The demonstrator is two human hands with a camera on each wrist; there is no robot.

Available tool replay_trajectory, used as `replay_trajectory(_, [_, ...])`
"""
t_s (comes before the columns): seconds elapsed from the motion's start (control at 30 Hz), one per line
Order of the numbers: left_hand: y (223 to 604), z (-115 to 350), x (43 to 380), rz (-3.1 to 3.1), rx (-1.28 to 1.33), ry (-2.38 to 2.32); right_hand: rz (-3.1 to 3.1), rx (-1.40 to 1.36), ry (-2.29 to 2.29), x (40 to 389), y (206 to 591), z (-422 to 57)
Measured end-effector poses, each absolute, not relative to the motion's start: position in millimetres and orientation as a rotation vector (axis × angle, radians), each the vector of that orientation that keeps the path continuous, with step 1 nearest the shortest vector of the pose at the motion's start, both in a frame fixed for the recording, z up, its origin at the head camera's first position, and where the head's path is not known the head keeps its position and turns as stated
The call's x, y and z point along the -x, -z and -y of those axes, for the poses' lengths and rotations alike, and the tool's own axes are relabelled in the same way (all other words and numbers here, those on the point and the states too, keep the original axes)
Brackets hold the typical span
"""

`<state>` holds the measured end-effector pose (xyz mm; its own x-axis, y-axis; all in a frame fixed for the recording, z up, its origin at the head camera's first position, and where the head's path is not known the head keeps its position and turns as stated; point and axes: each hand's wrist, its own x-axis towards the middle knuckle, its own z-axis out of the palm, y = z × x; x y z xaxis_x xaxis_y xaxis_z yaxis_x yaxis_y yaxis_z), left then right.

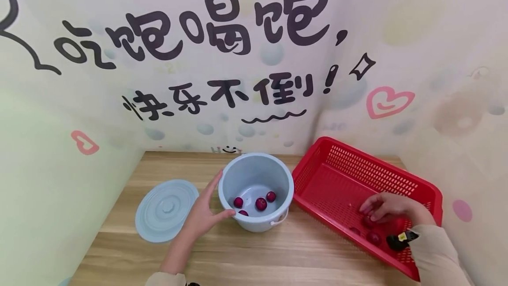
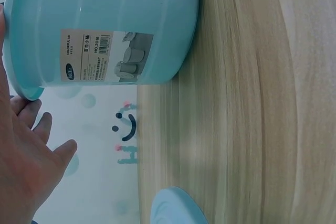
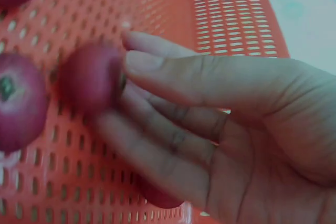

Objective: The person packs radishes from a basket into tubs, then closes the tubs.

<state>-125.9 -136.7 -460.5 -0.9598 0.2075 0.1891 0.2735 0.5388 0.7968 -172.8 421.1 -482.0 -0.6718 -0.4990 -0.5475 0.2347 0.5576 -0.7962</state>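
A light blue bucket stands upright with several red radishes on its floor. Against its left side rests my left hand, thumb at the near rim and fingers spread along the outer edge. In the left wrist view, the hand lies beside the labelled bucket wall. My right hand is inside the red basket, low over more radishes. In the right wrist view, its thumb and bent fingers close around one blurred radish; their exact contact is partly hidden.
A round light blue lid lies on the wooden table left of the bucket. The bucket's white handle hangs at the right. Behind the table stands a printed wall; the basket's slotted wall rises nearby.
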Motion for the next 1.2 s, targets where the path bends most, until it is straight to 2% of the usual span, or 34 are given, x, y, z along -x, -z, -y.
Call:
replay_trajectory(0.23, [460.0, 135.7, 125.8, 2.692, 0.409, 1.425, -2.052, 0.195, 1.076, 172.3, 483.6, -409.2])
replay_trajectory(0.6, [459.4, 137.0, 124.9, 2.69, 0.415, 1.397, -1.779, 0.416, 1.255, 179.5, 502.3, -374.4])
replay_trajectory(1.2, [460.2, 135.4, 125.4, 2.698, 0.411, 1.384, -1.605, 0.442, 1.314, 186.8, 509.8, -367.5])
